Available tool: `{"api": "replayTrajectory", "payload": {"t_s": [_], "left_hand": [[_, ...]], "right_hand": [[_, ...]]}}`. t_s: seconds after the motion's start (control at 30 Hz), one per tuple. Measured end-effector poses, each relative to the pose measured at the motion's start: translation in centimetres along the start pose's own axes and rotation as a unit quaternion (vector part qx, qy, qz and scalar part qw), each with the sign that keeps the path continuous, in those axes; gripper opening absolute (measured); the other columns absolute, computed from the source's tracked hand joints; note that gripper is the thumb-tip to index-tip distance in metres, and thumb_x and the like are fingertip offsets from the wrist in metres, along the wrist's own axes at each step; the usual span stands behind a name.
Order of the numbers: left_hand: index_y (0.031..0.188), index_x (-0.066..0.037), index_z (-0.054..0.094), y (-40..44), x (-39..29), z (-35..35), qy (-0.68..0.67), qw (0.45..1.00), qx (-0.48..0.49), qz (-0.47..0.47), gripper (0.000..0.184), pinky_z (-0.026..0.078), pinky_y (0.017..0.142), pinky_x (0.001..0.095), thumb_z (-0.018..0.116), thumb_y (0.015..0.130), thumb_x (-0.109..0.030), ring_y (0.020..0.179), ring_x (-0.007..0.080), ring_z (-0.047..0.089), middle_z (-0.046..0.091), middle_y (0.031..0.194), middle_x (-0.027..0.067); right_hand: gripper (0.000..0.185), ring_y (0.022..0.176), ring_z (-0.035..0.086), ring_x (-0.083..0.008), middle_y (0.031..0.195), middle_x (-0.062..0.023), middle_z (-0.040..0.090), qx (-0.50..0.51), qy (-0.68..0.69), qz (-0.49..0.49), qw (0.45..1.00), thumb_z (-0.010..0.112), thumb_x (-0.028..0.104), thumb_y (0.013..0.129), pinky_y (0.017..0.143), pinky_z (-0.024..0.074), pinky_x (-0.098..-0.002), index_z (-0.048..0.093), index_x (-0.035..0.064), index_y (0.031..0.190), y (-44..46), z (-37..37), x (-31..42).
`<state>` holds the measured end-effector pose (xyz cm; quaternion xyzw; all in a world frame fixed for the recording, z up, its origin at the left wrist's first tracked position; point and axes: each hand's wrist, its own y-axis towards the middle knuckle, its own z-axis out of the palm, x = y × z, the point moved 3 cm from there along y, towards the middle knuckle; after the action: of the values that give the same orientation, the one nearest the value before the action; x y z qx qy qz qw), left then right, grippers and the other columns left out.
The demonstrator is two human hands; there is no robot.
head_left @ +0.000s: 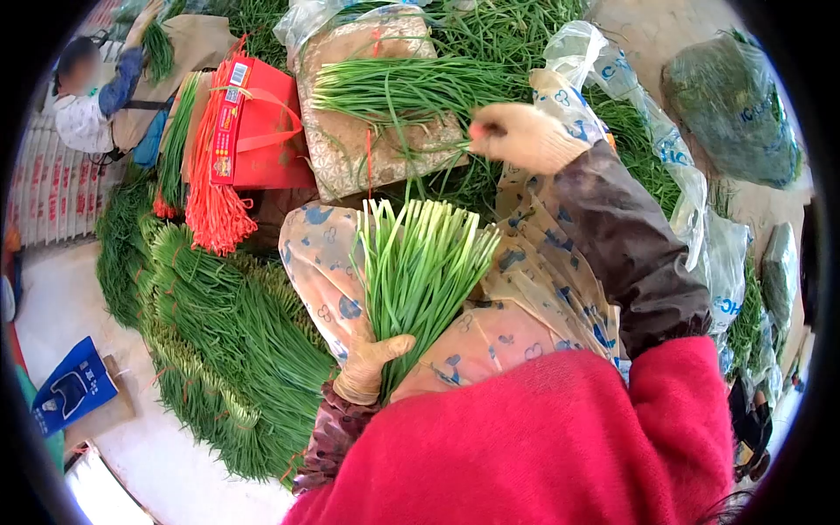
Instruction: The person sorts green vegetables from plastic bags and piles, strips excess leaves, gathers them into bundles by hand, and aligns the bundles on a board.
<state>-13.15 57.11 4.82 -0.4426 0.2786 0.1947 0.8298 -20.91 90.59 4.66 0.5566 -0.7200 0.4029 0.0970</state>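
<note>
My left hand [374, 357], in a pale glove, is wrapped round a thick bunch of garlic chives [424, 271]. The bunch stands over my lap with its pale cut ends pointing up and away from me. My right hand [529, 138], also gloved, is closed beside the right edge of a patterned board [337, 166]. A few green strands reach its curled fingers, but what it grips is hidden. Loose garlic chives [394, 85] lie across the board, and a red tie [369, 162] runs over its near part.
A red box [267, 131] with red ties [219, 206] stands left of the board. Tied chive bundles [236, 324] are heaped at my left. Plastic sheeting [669, 149] and a filled bag [735, 109] lie right. Another person [83, 109] works at upper left. A blue packet [74, 385] lies lower left.
</note>
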Motion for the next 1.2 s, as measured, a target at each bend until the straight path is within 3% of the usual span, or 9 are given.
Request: {"api": "replayTrajectory", "payload": {"t_s": [0.13,0.37,0.47,0.53,0.63,0.73,0.83,1.03,1.2], "left_hand": [[0.139,-0.003,0.038,0.5,1.0,-1.3,0.037,0.997,0.023,-0.064,0.083,0.046,0.097,0.0356,0.082,0.070,-0.006,0.112,0.0228,0.056,0.056,0.126,0.0109],[0.140,-0.002,0.037,0.4,0.6,-0.7,0.062,0.993,0.069,-0.066,0.088,0.042,0.101,0.0350,0.085,0.067,-0.008,0.117,0.0222,0.053,0.054,0.129,0.0099],[0.139,-0.002,0.039,0.3,0.9,-1.3,0.051,0.992,0.063,-0.098,0.087,0.042,0.102,0.0362,0.085,0.066,-0.009,0.117,0.0234,0.054,0.055,0.128,0.0104],[0.137,-0.002,0.042,0.2,1.3,-2.3,0.052,0.987,0.056,-0.142,0.085,0.042,0.102,0.0376,0.085,0.065,-0.009,0.117,0.0248,0.054,0.056,0.127,0.0108],[0.134,-0.001,0.042,0.3,0.6,-0.9,0.023,0.996,0.047,-0.070,0.082,0.048,0.059,0.0239,0.085,0.065,-0.007,0.078,0.0147,0.059,0.060,0.109,0.0077],[0.134,-0.002,0.044,0.4,0.5,-0.9,0.012,0.997,0.047,-0.059,0.082,0.050,0.062,0.0241,0.085,0.064,-0.008,0.081,0.0156,0.061,0.061,0.110,0.0078],[0.137,-0.002,0.043,0.3,0.4,-1.1,0.053,0.991,0.053,-0.107,0.081,0.042,0.102,0.0371,0.082,0.066,-0.007,0.116,0.0240,0.055,0.057,0.126,0.0111],[0.139,-0.003,0.038,0.4,0.7,-1.4,0.042,0.995,0.062,-0.064,0.087,0.053,0.083,0.0344,0.084,0.066,-0.010,0.100,0.0221,0.061,0.059,0.119,0.0097],[0.141,-0.003,0.035,0.2,1.5,-3.7,0.047,0.988,0.111,-0.093,0.093,0.052,0.089,0.0382,0.087,0.066,-0.018,0.104,0.0224,0.061,0.059,0.121,0.0105]], "right_hand": [[0.070,0.117,0.056,-0.0315,0.125,-0.0201,0.059,0.089,0.158,-0.108,0.977,0.053,0.061,0.087,0.101,0.0414,-0.0365,0.052,0.0063,0.131,-1.2,4.1,2.5],[0.038,0.090,0.064,-0.0357,0.093,-0.0164,0.068,-0.072,0.171,-0.083,0.979,0.055,0.043,0.088,0.082,0.0498,-0.0406,0.068,0.0105,0.103,0.2,6.2,5.6],[0.029,0.075,0.063,-0.0150,0.081,-0.0036,0.069,-0.187,0.358,0.004,0.915,0.060,0.034,0.090,0.071,0.0501,-0.0299,0.069,0.0071,0.097,1.5,2.3,2.2],[0.030,0.074,0.060,-0.0107,0.082,-0.0005,0.067,-0.159,0.389,-0.007,0.908,0.063,0.033,0.090,0.070,0.0498,-0.0281,0.068,0.0048,0.098,2.9,0.6,-1.3],[0.029,0.076,0.060,-0.0119,0.083,-0.0016,0.067,0.019,0.185,-0.058,0.981,0.064,0.033,0.090,0.070,0.0499,-0.0299,0.068,0.0054,0.096,-1.2,-1.1,0.4],[0.028,0.083,0.065,-0.0201,0.089,-0.0103,0.069,0.141,0.090,-0.200,0.965,0.064,0.029,0.088,0.072,0.0503,-0.0337,0.068,0.0056,0.102,-3.3,1.5,1.9],[0.028,0.080,0.066,-0.0252,0.090,-0.0157,0.067,0.155,0.050,-0.113,0.980,0.061,0.028,0.088,0.072,0.0503,-0.0375,0.067,0.0068,0.106,-3.7,2.7,3.0],[0.031,0.078,0.066,-0.0233,0.085,-0.0136,0.067,0.126,0.005,-0.240,0.963,0.063,0.027,0.088,0.069,0.0516,-0.0369,0.064,0.0037,0.109,-3.2,3.5,1.9],[0.032,0.068,0.060,-0.0187,0.079,-0.0098,0.064,0.310,0.113,-0.151,0.932,0.062,0.029,0.089,0.061,0.0504,-0.0337,0.063,0.0021,0.106,-3.5,2.2,2.3]]}}
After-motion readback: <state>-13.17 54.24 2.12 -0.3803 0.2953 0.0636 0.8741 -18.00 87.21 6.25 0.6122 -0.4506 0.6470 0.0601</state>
